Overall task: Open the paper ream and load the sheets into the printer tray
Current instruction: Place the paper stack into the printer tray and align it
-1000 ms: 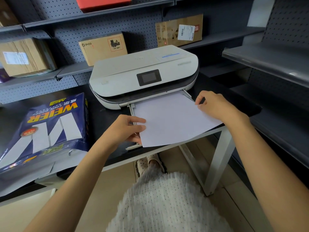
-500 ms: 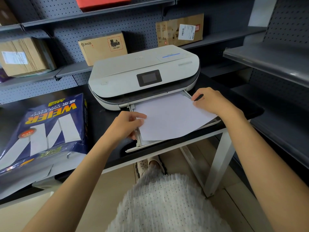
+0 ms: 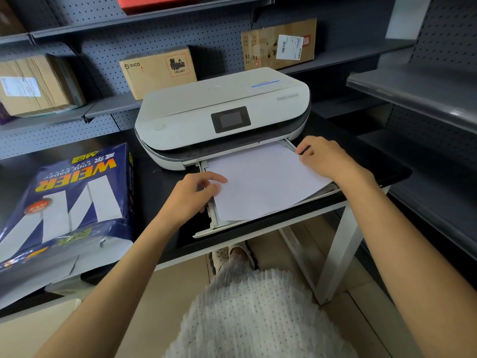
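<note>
Two hands are on the job: your left hand (image 3: 196, 195) pinches the near-left corner of the thin stack of white paper sheets (image 3: 263, 182) between thumb and curled fingers, and your right hand (image 3: 327, 158) rests on the far-right edge of that stack, fingers bent and close together, tips on the paper; whether it grips or only presses, you cannot tell from this view. Location of sheets: lying in the pulled-out pale plastic printer tray (image 3: 214, 218), far end already under the front lip of the white flatbed printer (image 3: 222, 117), near end skewed a little and overhanging the tray's right side. Progress, as judged: ream opened, since the blue-and-white wrapped paper ream (image 3: 64, 197) on the black tabletop (image 3: 160, 182) shows torn wrapper flaps at its near end; sheets placed but not squared. Left to do, probably: align the stack against the guide and push the tray home. Legible writing: ream reads "WEIER" and "copy paper", upside down to you, with Chinese characters beside. On the grey shelf behind, the brown cardboard box (image 3: 157, 72) reads "PICO" and carries a label marked "UN 3481". Other box labels too small to read.
</note>
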`<act>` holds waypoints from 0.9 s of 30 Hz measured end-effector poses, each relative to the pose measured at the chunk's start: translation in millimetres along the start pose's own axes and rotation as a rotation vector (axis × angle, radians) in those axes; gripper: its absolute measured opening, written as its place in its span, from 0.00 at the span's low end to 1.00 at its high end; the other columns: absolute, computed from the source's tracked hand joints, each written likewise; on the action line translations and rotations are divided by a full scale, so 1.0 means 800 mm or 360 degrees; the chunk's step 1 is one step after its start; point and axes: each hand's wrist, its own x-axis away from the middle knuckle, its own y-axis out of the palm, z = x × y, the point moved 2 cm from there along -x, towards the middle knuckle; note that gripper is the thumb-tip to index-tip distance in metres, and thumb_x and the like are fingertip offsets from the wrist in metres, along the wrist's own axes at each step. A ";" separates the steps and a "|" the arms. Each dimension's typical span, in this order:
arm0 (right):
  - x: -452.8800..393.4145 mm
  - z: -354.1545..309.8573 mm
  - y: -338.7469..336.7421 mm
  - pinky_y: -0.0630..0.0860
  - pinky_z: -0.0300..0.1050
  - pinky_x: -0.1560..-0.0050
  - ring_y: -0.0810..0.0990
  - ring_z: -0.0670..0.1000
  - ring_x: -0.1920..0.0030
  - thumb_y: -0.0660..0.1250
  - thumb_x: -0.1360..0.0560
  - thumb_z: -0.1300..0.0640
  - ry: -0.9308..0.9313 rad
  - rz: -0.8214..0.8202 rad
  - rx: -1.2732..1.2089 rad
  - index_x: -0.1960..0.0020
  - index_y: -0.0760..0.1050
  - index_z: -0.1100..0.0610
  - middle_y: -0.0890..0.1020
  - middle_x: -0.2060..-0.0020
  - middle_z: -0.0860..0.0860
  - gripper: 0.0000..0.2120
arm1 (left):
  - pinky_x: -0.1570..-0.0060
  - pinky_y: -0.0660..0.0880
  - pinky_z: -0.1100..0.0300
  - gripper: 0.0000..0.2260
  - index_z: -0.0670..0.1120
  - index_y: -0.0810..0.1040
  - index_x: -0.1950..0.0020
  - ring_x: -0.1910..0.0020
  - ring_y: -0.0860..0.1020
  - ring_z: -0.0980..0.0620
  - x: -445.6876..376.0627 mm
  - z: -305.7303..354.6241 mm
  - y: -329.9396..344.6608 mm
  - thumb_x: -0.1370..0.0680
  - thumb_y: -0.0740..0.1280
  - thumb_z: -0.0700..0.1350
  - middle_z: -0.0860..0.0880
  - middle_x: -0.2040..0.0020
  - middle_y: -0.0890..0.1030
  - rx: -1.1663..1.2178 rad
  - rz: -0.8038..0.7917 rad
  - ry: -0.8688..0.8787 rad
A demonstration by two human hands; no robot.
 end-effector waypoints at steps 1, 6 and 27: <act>0.000 0.000 0.001 0.76 0.58 0.43 0.77 0.57 0.46 0.59 0.20 0.56 -0.0007 0.0009 0.0030 0.40 0.74 0.49 0.78 0.44 0.54 0.11 | 0.64 0.72 0.62 0.10 0.53 0.82 0.44 0.74 0.72 0.57 0.000 0.000 0.000 0.20 0.64 0.44 0.51 0.66 0.73 -0.0009 0.0002 0.0003; -0.001 0.003 0.003 0.77 0.56 0.46 0.78 0.56 0.48 0.59 0.20 0.58 -0.0042 0.0057 0.0096 0.39 0.72 0.50 0.79 0.45 0.53 0.11 | 0.65 0.71 0.60 0.10 0.54 0.81 0.44 0.73 0.70 0.57 0.000 -0.005 0.000 0.20 0.63 0.45 0.50 0.66 0.74 -0.0004 -0.0011 0.0027; -0.018 -0.004 0.024 0.72 0.48 0.53 0.77 0.59 0.46 0.59 0.20 0.64 -0.0100 0.0200 0.0004 0.37 0.75 0.56 0.75 0.39 0.58 0.14 | 0.66 0.73 0.57 0.10 0.53 0.80 0.42 0.69 0.75 0.51 -0.019 -0.005 0.010 0.21 0.64 0.46 0.52 0.68 0.74 -0.0419 0.0233 0.0052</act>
